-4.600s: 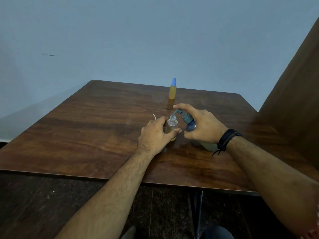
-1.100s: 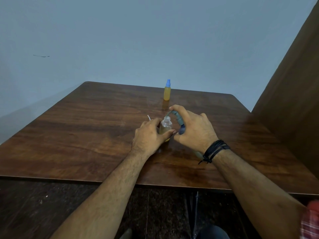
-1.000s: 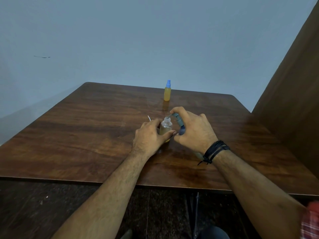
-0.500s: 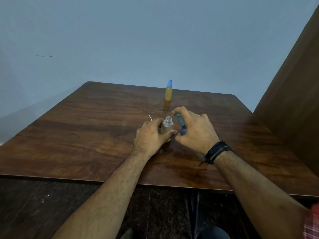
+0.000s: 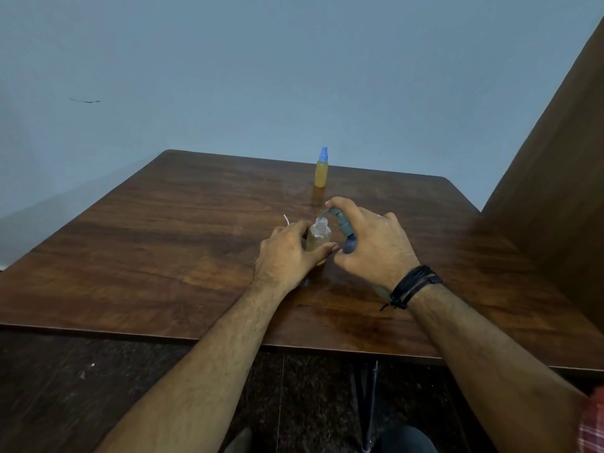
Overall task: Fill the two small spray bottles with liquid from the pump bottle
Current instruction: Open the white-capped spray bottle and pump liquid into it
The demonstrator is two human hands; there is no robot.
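A small clear spray bottle [image 5: 318, 238], uncapped and mostly full of amber liquid, stands upright at the table's middle with my left hand [image 5: 289, 253] wrapped around it. Right beside it, my right hand [image 5: 372, 245] covers the pump bottle [image 5: 344, 228]; my forefinger lies on the grey-blue pump head, whose spout curves over the small bottle's open neck. The pump bottle's body is hidden under my palm. A second small bottle [image 5: 321, 171], amber-filled with a blue spray cap on, stands farther back. A thin white tube [image 5: 286, 220] pokes out behind my left hand.
The dark wooden table [image 5: 147, 243] runs to a blue-grey wall at the back. A tall brown wooden panel [image 5: 555, 178] rises along the table's right side. Dark floor shows below the near edge.
Both hands have stayed on their bottles. The amber liquid in the uncapped bottle stands higher than several seconds ago. The view has shifted slightly.
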